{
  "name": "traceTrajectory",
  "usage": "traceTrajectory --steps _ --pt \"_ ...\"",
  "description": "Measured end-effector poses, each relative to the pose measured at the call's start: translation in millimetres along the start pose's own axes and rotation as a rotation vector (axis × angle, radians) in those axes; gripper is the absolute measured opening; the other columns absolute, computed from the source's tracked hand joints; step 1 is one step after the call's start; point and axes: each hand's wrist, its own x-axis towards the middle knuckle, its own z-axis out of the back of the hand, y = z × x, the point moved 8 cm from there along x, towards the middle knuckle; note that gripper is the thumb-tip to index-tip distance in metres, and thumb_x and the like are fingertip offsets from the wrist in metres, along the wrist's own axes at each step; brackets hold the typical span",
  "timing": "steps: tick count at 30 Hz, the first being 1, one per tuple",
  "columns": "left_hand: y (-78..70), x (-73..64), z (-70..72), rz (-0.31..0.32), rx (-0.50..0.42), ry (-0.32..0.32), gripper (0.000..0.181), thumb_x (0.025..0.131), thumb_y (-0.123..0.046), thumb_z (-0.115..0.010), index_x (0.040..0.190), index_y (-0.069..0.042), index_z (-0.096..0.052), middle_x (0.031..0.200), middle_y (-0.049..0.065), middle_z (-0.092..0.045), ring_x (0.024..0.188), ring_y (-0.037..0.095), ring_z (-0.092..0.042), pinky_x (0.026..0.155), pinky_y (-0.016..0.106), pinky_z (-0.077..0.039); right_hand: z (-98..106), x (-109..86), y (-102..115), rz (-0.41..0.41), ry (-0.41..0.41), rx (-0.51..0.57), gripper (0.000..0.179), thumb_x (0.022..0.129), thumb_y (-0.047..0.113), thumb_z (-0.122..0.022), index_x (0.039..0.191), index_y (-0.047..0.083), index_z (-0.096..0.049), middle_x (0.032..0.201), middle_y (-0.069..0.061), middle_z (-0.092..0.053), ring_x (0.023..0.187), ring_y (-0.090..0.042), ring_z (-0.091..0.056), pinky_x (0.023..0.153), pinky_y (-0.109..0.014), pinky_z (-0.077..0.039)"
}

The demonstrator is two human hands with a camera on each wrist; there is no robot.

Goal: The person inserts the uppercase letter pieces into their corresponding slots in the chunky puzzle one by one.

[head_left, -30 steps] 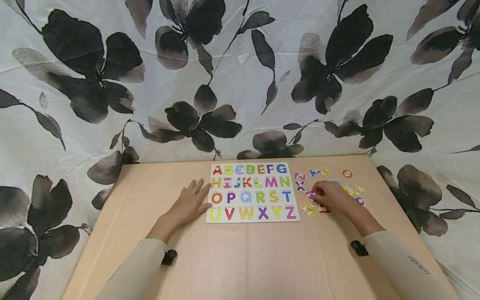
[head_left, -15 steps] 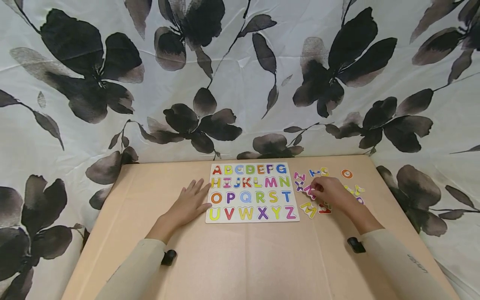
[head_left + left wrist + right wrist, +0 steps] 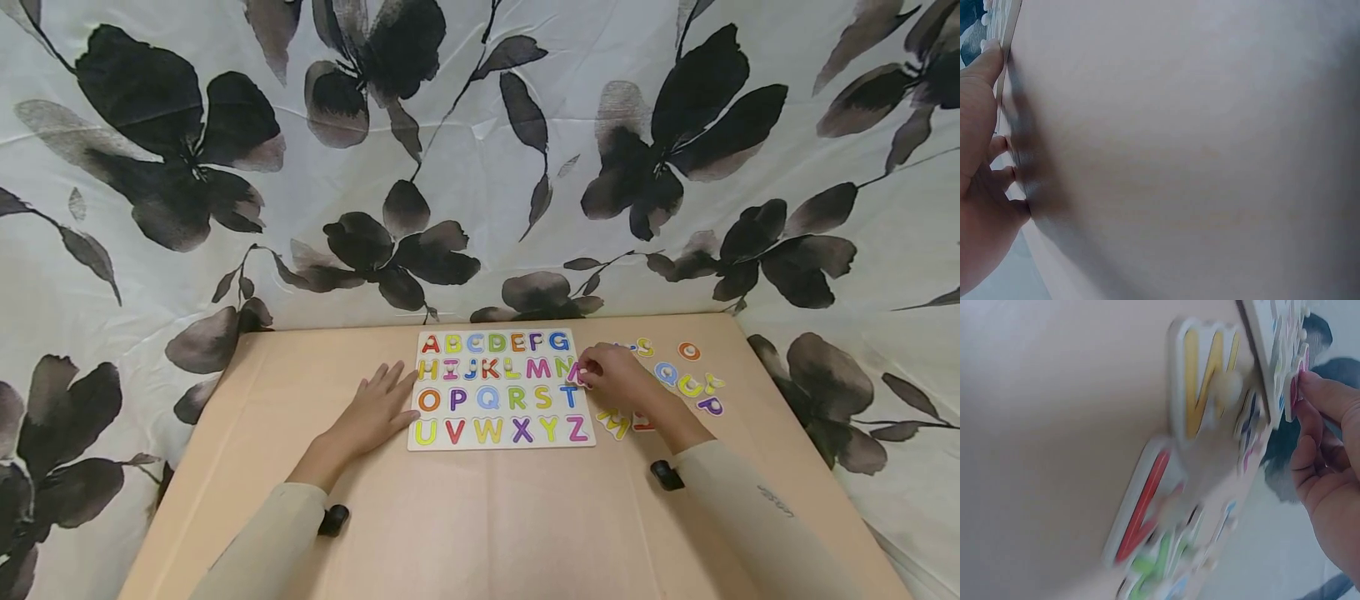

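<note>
My right hand (image 3: 618, 379) pinches a pink letter puzzle piece (image 3: 576, 372) between thumb and fingers, over the right edge of the white alphabet puzzle board (image 3: 480, 414). In the right wrist view the pink letter puzzle piece (image 3: 1295, 394) is tilted on edge beside the board; which letter it is I cannot tell. My left hand (image 3: 378, 408) rests at the board's left edge with fingers spread and straight. The left wrist view has its thumb (image 3: 988, 62) touching the board's edge. Some letters on the board carry small knobs.
Loose knobbed letters lie right of the board: a yellow zigzag one (image 3: 615, 423), a red one (image 3: 1141, 506), a blue Q (image 3: 666, 373), a purple P (image 3: 710, 406) and an orange O (image 3: 688, 351). Behind the table (image 3: 487, 517) hangs a flower-patterned cloth (image 3: 517, 250).
My right hand has lifted the pink letter puzzle piece from the loose letters and carried it left to the board's right edge. The left hand has stayed in place.
</note>
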Motion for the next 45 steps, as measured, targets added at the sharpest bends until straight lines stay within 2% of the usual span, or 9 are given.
traceTrajectory --steps 5,11,15,20,23,30,35,40,45 --pt "-0.7 -2.0 0.0 -0.005 -0.007 0.008 0.074 0.102 -0.050 -0.059 0.163 -0.017 -0.034 0.171 0.019 -0.022 0.158 0.047 -0.016 0.123 0.071 -0.017 -12.5 10.8 16.8 -0.003 0.040 0.012 0.016 0.098 0.019 -0.073 0.110 0.008 -0.072 0.094 -0.004 -0.061 0.089 -0.020 -0.056 0.078 -0.029 -0.053" --pt "-1.9 -3.1 0.8 -0.017 -0.016 0.009 0.074 0.102 -0.050 -0.059 0.163 -0.017 -0.034 0.171 0.019 -0.022 0.157 0.047 -0.017 0.122 0.072 -0.017 -25.4 27.7 30.5 -0.010 0.060 -0.018 0.015 0.098 0.019 -0.072 0.110 0.011 -0.072 0.097 -0.003 -0.061 0.093 -0.019 -0.056 0.083 -0.028 -0.054" --pt "-1.6 -3.3 -0.2 -0.024 -0.018 0.012 0.074 0.102 -0.050 -0.059 0.163 -0.017 -0.034 0.171 0.019 -0.022 0.158 0.047 -0.016 0.123 0.072 -0.017 -31.6 37.4 43.1 0.032 0.065 -0.058 0.015 0.098 0.019 -0.073 0.110 0.010 -0.073 0.095 -0.003 -0.062 0.091 -0.019 -0.056 0.082 -0.029 -0.054" --pt "-2.2 -4.2 -0.1 -0.032 -0.016 0.016 0.074 0.102 -0.049 -0.059 0.163 -0.016 -0.033 0.171 0.020 -0.022 0.157 0.048 -0.016 0.122 0.073 -0.017 -37.8 42.7 50.8 0.036 0.059 -0.091 0.015 0.098 0.022 -0.072 0.110 0.011 -0.074 0.092 -0.002 -0.061 0.087 -0.018 -0.056 0.077 -0.026 -0.051" --pt "-2.2 -5.0 1.2 -0.031 -0.015 0.014 0.074 0.102 -0.047 -0.061 0.163 -0.016 -0.034 0.170 0.021 -0.022 0.157 0.049 -0.017 0.122 0.073 -0.017 -40.1 43.0 53.4 0.028 0.047 -0.086 0.014 0.099 0.022 -0.072 0.108 0.011 -0.074 0.091 -0.002 -0.061 0.086 -0.017 -0.056 0.076 -0.026 -0.051" --pt "-3.8 -7.5 3.2 -0.036 -0.012 0.004 0.073 0.102 -0.046 -0.062 0.162 -0.015 -0.035 0.170 0.020 -0.023 0.157 0.048 -0.017 0.122 0.072 -0.018 -47.7 40.7 56.2 -0.013 0.082 -0.088 0.015 0.100 0.021 -0.070 0.112 0.012 -0.074 0.096 -0.003 -0.062 0.091 -0.018 -0.057 0.082 -0.027 -0.054" --pt "-2.1 -8.5 3.2 -0.045 -0.013 0.002 0.072 0.102 -0.045 -0.061 0.162 -0.014 -0.035 0.170 0.022 -0.023 0.156 0.049 -0.018 0.121 0.073 -0.018 -49.4 37.6 57.7 -0.028 0.059 -0.071 0.016 0.100 0.019 -0.070 0.113 0.011 -0.073 0.097 -0.004 -0.063 0.092 -0.019 -0.057 0.084 -0.029 -0.055" --pt "-1.9 -10.1 5.3 -0.062 -0.022 -0.013 0.072 0.102 -0.043 -0.062 0.161 -0.012 -0.036 0.169 0.024 -0.024 0.156 0.051 -0.019 0.120 0.075 -0.018 -50.5 33.6 59.7 -0.032 0.030 -0.069 0.021 0.100 0.015 -0.069 0.119 0.008 -0.072 0.102 -0.006 -0.065 0.095 -0.020 -0.057 0.087 -0.032 -0.056" --pt "-2.6 -11.4 4.4 -0.069 -0.029 -0.010 0.073 0.102 -0.045 -0.062 0.161 -0.012 -0.036 0.169 0.023 -0.024 0.156 0.051 -0.019 0.120 0.075 -0.018 -44.6 23.7 59.3 -0.036 0.026 -0.063 0.029 0.100 0.017 -0.070 0.129 0.010 -0.068 0.113 -0.008 -0.065 0.102 -0.022 -0.058 0.096 -0.037 -0.057"
